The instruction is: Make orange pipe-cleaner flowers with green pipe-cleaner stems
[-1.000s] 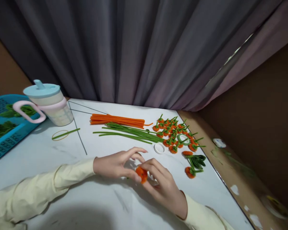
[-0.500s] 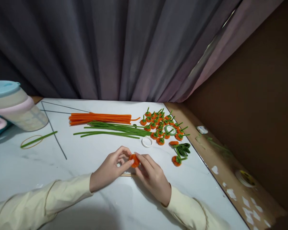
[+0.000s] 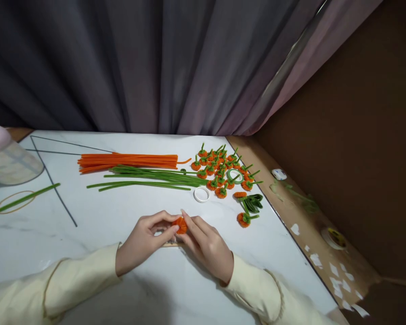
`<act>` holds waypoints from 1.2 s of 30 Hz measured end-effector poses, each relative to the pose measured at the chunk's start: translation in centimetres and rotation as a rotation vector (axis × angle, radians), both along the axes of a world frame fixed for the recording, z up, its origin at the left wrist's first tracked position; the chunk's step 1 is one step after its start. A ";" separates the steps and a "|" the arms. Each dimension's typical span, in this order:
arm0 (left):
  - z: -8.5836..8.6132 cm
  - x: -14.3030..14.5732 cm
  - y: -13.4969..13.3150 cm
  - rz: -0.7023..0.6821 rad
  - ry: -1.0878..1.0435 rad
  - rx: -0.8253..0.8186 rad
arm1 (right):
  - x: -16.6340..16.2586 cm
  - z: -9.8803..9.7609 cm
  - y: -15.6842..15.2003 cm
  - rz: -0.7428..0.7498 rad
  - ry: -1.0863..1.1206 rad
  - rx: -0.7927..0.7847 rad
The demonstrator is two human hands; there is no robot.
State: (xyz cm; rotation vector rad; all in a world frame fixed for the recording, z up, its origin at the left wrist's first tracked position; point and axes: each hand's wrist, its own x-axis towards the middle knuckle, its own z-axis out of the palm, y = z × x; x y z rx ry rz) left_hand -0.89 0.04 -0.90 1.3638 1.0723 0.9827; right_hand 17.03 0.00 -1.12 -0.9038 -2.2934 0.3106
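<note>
A fuzzy orange disc (image 3: pixel 180 225) sits at the fingertips where the two hands meet, raised above the white table (image 3: pixel 98 230). It lies at the right end of the left hand (image 3: pixel 145 237), whose thumb and index finger pinch it, the thumb across its lower front. The right hand (image 3: pixel 206 246) curls in from the other side, fingertips at the disc's right edge; whether they grip it or only touch it, I cannot tell. Beneath the hands shows a thin tan strip (image 3: pixel 171 245), partly hidden. Just beyond lies a white ring (image 3: pixel 201 194), then a bundle of green stems (image 3: pixel 155 174) and, behind that, orange stems (image 3: pixel 128 161). To the right, small orange pumpkins (image 3: pixel 221 193) with green tops crowd together, near looped dark-green leaves (image 3: pixel 255 203). Far left stands a cup (image 3: pixel 13 162), cut by the frame.
</note>
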 end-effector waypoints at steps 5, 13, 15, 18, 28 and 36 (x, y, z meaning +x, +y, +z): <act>-0.3 0.0 0.0 0.026 0.076 0.091 | -0.1 0.2 0.0 -0.014 -0.091 0.093; 0.1 -0.2 0.1 0.009 0.216 0.184 | -0.1 0.3 0.4 0.048 0.022 -0.090; 0.2 -0.2 0.1 0.042 0.215 0.193 | -0.3 0.6 0.3 0.044 0.045 -0.085; 0.2 -0.3 0.1 0.057 0.189 0.210 | 0.8 2.3 0.6 -0.017 -0.015 0.073; 0.5 -0.5 0.0 0.006 0.171 0.195 | 15.7 6.1 7.5 -0.350 -0.480 -0.137; 0.6 -0.4 0.1 -0.002 0.192 0.210 | 16.1 3.7 8.2 -0.490 -0.043 -0.353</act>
